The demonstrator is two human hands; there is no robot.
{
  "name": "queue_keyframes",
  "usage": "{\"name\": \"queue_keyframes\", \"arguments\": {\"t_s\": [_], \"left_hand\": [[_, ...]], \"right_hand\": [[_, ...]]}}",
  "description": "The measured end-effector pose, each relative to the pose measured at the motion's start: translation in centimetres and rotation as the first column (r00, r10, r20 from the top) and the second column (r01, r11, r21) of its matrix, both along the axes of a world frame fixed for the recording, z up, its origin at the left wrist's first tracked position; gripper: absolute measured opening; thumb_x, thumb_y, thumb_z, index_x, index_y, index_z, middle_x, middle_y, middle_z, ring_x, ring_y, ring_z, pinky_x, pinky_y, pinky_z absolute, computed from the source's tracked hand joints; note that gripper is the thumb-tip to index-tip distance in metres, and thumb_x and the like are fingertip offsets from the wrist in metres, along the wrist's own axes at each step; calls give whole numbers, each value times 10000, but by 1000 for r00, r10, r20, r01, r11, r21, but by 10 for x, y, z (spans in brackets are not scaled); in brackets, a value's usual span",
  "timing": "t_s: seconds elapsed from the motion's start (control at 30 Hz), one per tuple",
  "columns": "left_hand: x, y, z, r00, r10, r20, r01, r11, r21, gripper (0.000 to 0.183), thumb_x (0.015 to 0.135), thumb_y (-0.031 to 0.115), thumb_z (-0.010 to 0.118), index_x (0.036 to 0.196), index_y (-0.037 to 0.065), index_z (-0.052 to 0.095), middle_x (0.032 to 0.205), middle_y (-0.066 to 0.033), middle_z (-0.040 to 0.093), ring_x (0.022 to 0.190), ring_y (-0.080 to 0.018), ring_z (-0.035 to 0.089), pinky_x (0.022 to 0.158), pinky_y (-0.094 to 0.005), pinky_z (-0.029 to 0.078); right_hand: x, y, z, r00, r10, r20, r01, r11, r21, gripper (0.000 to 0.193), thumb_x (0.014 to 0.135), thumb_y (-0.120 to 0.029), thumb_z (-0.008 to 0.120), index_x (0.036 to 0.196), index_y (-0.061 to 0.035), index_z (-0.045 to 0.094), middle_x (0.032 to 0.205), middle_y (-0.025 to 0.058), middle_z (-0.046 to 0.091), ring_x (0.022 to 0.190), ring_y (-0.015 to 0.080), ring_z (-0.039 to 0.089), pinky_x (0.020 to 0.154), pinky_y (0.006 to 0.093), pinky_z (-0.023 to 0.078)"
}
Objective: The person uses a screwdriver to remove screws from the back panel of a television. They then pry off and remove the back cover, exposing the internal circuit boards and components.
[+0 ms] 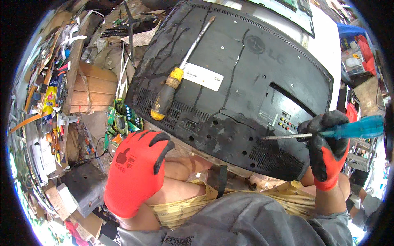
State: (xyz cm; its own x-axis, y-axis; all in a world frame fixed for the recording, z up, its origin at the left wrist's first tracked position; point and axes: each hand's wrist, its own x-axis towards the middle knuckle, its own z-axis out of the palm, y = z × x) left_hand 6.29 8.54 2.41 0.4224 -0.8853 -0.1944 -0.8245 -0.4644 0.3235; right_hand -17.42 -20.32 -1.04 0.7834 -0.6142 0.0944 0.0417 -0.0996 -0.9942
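A black flat-screen television [230, 82] lies face down before me, its back panel showing vents, screw holes and coloured sockets. My right hand [328, 143], in a red and black glove, is closed round a screwdriver [357, 128] with a clear teal handle. Its shaft points left, the tip over the television's lower right part; whether it touches the panel I cannot tell. A larger screwdriver [166, 94] with a worn yellow and black handle lies on the panel's left side. Near the panel's lower left corner, my gloved left hand [137, 170] is loosely curled, with nothing visible in it.
Green circuit boards [123, 119] are heaped left of the television. A brown carton [93, 88] and a grey metal box [84, 186] stand farther left among mixed scrap. Another panel [287, 12] lies beyond the television. Red and blue plastic items [363, 53] are at the far right.
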Motion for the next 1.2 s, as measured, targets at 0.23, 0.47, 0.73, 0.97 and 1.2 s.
{"name": "queue_keyframes", "arguments": {"t_s": [0.23,0.47,0.73,0.97,1.2], "left_hand": [[3,-2,-4,999,24,-23,-24,999,-35,308,750,36,619,1055,41,663,1109,-152,646,1034,-376,589,908,-460,469],[-1,14,-3,998,59,-17,-60,995,-78,357,724,42,641,1081,44,659,1176,-154,645,1129,-376,580,994,-467,449],[-4,27,6,999,41,-16,-42,994,-100,407,688,112,668,1088,48,625,1159,-144,625,1098,-360,584,978,-483,455],[-8,36,-1,997,70,35,-65,990,-128,380,688,81,676,1067,60,656,1217,-141,627,1156,-354,574,1017,-491,444],[-4,10,11,998,66,2,-66,996,56,326,713,33,640,1037,46,675,1222,-132,639,1180,-364,565,1032,-484,433]], "right_hand": [[-1,9,-3,1000,-25,7,25,1000,8,385,890,-90,674,1217,-76,471,986,119,606,901,273,615,782,401,523],[12,9,-8,1000,22,22,-22,999,-28,332,904,-129,684,1169,-81,490,930,86,588,854,247,599,761,381,507],[13,3,-13,998,56,39,-59,996,63,400,879,-108,685,1223,-83,481,993,124,614,923,295,636,812,459,538],[25,3,-12,996,75,56,-77,996,36,370,889,-100,678,1204,-86,485,966,103,599,886,269,609,796,427,512],[31,-1,-3,1000,16,27,-16,1000,18,331,906,-76,648,1196,-90,488,941,81,581,836,235,578,744,385,484]]}}
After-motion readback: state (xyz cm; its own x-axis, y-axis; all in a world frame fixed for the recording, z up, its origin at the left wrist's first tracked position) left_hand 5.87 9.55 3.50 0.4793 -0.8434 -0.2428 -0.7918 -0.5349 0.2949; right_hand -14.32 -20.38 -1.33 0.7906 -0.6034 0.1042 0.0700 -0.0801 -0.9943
